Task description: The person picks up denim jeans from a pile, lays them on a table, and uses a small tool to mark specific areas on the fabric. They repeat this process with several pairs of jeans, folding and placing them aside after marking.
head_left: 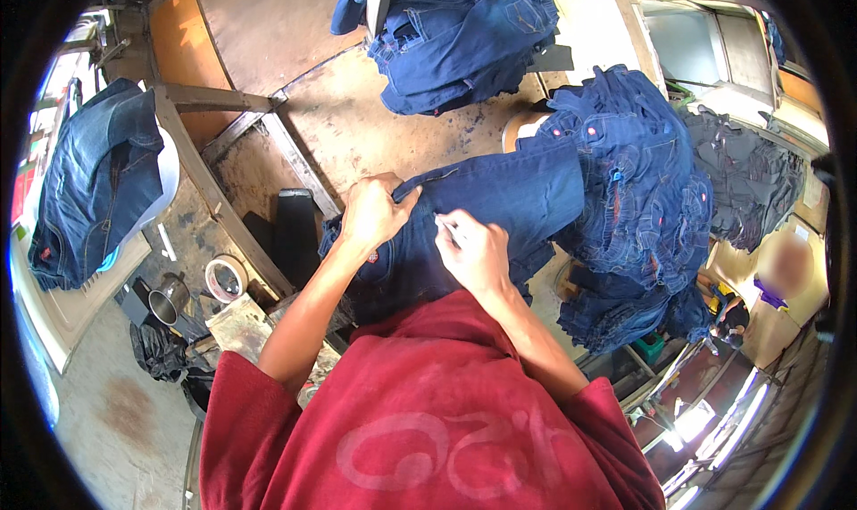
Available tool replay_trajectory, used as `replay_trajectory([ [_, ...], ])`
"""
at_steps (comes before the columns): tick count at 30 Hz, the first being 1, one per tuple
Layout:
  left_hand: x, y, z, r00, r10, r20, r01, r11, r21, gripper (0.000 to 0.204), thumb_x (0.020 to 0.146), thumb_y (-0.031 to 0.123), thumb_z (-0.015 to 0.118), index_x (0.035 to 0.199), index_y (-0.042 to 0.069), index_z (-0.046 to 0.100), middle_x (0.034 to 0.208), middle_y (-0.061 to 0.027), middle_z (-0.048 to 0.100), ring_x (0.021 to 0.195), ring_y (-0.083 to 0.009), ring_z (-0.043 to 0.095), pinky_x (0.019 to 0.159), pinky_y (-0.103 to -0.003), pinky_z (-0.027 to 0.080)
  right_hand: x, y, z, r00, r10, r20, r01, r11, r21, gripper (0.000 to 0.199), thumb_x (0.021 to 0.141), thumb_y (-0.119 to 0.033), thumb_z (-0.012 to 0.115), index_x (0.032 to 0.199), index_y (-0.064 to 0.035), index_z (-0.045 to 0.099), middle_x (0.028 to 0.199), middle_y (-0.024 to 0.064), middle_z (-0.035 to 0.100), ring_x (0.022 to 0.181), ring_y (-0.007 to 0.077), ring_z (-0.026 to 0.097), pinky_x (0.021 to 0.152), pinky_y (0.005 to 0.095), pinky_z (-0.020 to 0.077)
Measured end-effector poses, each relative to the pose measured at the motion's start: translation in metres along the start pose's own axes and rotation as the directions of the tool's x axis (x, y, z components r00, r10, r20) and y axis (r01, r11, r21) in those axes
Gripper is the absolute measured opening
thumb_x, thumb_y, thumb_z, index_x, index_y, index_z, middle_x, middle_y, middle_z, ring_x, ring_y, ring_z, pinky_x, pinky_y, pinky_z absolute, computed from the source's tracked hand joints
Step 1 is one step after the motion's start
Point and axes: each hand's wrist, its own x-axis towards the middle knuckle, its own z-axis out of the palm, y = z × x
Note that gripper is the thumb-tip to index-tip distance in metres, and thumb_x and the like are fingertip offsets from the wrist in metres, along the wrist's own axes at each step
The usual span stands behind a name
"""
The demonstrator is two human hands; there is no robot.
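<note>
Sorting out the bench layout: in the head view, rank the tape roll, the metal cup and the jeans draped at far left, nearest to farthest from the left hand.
From the left hand:
1. Tape roll, lower left on the bench.
2. Metal cup, just beyond the roll.
3. Draped jeans, far left.

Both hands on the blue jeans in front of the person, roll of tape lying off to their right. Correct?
Not quite. Both the left hand and right hand are on the blue jeans, but the head view shows the roll of tape to the person's left.
</note>
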Motion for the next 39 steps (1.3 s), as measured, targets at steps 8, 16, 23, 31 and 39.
replay_trajectory([
  [8, 0.017, -0.012, -0.003, 0.971, 0.187, 0.149, -0.187, 0.982, -0.014, 0.043, 0.081, 0.037, 0.094, 0.083, -0.003, 0.079, 0.075, -0.0214, 0.072, 0.069, -0.0395, 0.073, 0.064, -0.044, 0.056, -0.029, 0.003, 0.014, 0.977, -0.134, -0.165, 0.131, 0.991, -0.028, 0.012, 0.09, -0.004, 0.076, 0.101, -0.0079, 0.072, 0.069, 0.0101, 0.071, 0.058, 0.0266, 0.072, 0.053, 0.0388, 0.0575],
  [16, 0.016, -0.006, 0.001, 0.986, 0.149, 0.081, -0.152, 0.988, 0.033, 0.032, 0.083, 0.027, 0.092, 0.086, -0.003, 0.082, 0.076, -0.0198, 0.073, 0.069, -0.039, 0.074, 0.067, -0.044, 0.059, -0.02, -0.007, 0.01, 0.999, -0.052, 0.011, 0.053, 0.978, -0.202, 0.006, 0.093, -0.012, 0.074, 0.098, -0.0088, 0.073, 0.067, 0.0132, 0.071, 0.055, 0.0319, 0.071, 0.049, 0.0417, 0.0557],
  [23, 0.016, -0.005, 0.004, 0.989, 0.146, 0.017, -0.146, 0.989, -0.002, 0.037, 0.084, 0.031, 0.092, 0.079, -0.003, 0.078, 0.074, -0.0225, 0.072, 0.068, -0.0394, 0.074, 0.066, -0.044, 0.059, -0.009, -0.002, 0.009, 0.993, -0.062, -0.101, 0.061, 0.998, -0.019, 0.004, 0.092, -0.011, 0.075, 0.095, -0.009, 0.074, 0.06, 0.0126, 0.066, 0.051, 0.0306, 0.069, 0.048, 0.0404, 0.0539],
  [31, 0.015, -0.006, 0.005, 0.991, 0.133, 0.01, -0.132, 0.991, -0.009, 0.038, 0.084, 0.032, 0.091, 0.079, -0.003, 0.078, 0.074, -0.023, 0.072, 0.068, -0.0403, 0.074, 0.066, -0.044, 0.059, -0.01, -0.001, 0.001, 0.997, -0.075, 0.023, 0.076, 0.996, -0.055, 0.008, 0.094, -0.013, 0.073, 0.101, -0.0098, 0.072, 0.066, 0.0109, 0.071, 0.055, 0.0317, 0.071, 0.051, 0.0428, 0.0577],
  [39, 0.014, -0.005, 0.006, 0.995, 0.102, 0.01, -0.102, 0.994, 0.031, 0.035, 0.084, 0.03, 0.092, 0.082, -0.002, 0.08, 0.073, -0.022, 0.073, 0.068, -0.038, 0.076, 0.066, -0.043, 0.06, -0.01, -0.002, 0.005, 0.998, -0.041, 0.045, 0.048, 0.983, -0.18, 0.003, 0.092, -0.009, 0.074, 0.094, -0.0086, 0.071, 0.062, 0.0118, 0.068, 0.054, 0.0304, 0.071, 0.05, 0.0413, 0.0559],
])
